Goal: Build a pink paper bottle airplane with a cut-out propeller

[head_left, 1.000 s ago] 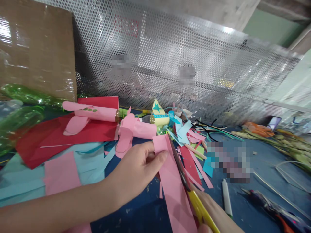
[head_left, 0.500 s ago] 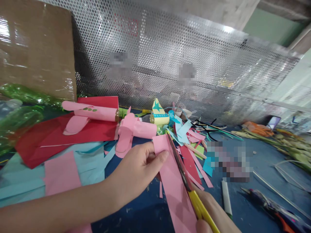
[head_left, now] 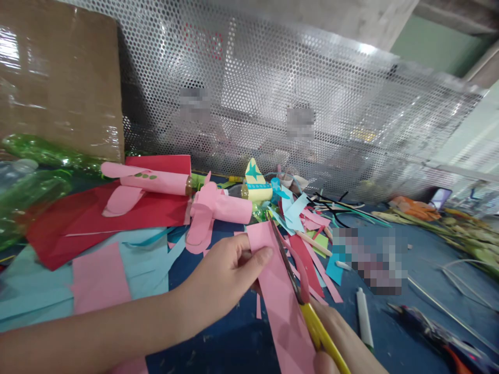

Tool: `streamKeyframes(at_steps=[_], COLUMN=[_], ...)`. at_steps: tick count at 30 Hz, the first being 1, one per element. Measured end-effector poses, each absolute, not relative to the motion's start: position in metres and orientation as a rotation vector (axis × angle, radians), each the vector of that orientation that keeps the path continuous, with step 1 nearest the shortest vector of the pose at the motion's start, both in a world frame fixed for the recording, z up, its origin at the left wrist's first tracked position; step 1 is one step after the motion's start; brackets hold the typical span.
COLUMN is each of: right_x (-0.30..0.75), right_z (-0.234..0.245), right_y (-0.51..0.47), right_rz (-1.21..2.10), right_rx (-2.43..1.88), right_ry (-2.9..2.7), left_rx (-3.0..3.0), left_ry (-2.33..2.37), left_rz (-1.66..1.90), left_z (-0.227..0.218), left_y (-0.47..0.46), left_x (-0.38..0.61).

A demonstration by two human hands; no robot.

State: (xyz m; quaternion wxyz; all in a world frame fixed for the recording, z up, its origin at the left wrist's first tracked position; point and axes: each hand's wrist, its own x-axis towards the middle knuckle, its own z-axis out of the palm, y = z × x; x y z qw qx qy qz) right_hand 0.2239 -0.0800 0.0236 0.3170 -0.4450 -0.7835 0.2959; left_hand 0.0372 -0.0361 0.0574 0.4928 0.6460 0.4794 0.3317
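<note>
L grip pinches pink strip, R grip holds scissors; I'd keep it taut & snip slow w/ long cuts.

blue desk backed by a perforated metal screen
the silvery screen spans most of the view, its upper edge sloping down to the right; above it show a pale grey surface and a muted green panel, and a bright patch of light glares near that edge.
</note>
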Motion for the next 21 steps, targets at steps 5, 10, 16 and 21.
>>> streamKeyframes(at_steps=[5,10,16,21], right_x=[0.226,0.228,0.251,0.262], right_z=[0.029,0.027,0.009,0.006], right_y=[-0.081,-0.081,-0.047,-0.034], right_rz=[0.9,0.781,0.267,0.017], right_rx=[-1.205,-1.338,-1.955,-2.205], right_ry=[-1.994,-1.968,-2.062,-2.172], left_rx=[1.587,1.471,1.161,1.086], left_ry=[1.202,1.127,1.057,1.105], left_rz=[0.807,0.809,0.769,0.744], left_z=[0.054,0.043,0.033,0.036], left_y=[-0.036,-0.033,-0.021,-0.013], left_x=[0.036,0.038,0.04,0.037])
